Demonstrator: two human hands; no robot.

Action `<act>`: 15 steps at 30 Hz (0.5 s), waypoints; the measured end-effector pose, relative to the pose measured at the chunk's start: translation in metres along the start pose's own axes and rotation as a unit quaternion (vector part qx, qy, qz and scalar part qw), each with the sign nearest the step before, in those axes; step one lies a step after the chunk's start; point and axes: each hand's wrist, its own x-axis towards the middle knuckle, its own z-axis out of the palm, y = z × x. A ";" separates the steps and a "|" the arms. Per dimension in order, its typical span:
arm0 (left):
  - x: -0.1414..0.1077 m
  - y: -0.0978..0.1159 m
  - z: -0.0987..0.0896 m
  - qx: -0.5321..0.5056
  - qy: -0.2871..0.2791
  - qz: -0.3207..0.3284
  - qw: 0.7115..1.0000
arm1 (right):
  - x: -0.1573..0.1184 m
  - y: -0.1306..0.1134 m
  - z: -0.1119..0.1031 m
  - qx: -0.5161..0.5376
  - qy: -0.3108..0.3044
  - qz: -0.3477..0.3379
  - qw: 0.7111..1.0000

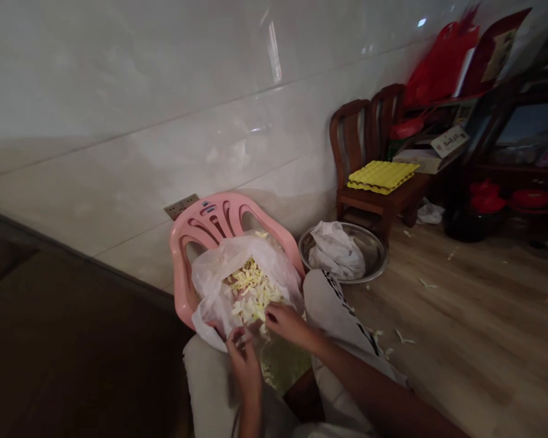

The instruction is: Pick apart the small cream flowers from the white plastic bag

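A translucent white plastic bag (210,274) lies spread open on the seat of a pink plastic chair (178,261). Inside it is a heap of pale yellow and white petal-like pieces (251,289). My right hand (283,321) is at the heap's near right side, its fingers pinched together; what they hold, if anything, is too small to name. Close to the bag's near edge, my left hand (243,353) has its fingers bent in towards the thumb, and its contents do not show clearly. Some pale pieces also lie lower down, between my knees.
Right of the pink chair, a metal basin (377,271) holds a crumpled white bag (335,249). Beyond it, a wooden chair (347,131) carries yellow egg trays (383,175) and a cardboard box (432,159). Pale scraps (404,338) are scattered on the wooden floor. A tiled wall stands behind.
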 end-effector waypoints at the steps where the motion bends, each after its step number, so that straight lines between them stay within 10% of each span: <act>1: 0.001 0.000 -0.001 0.002 0.009 -0.005 1.000 | -0.002 -0.004 0.001 -0.004 -0.010 -0.019 1.000; 15: 0.003 -0.003 0.008 -0.024 -0.085 -0.052 0.995 | -0.010 -0.029 -0.004 0.048 -0.070 -0.038 0.996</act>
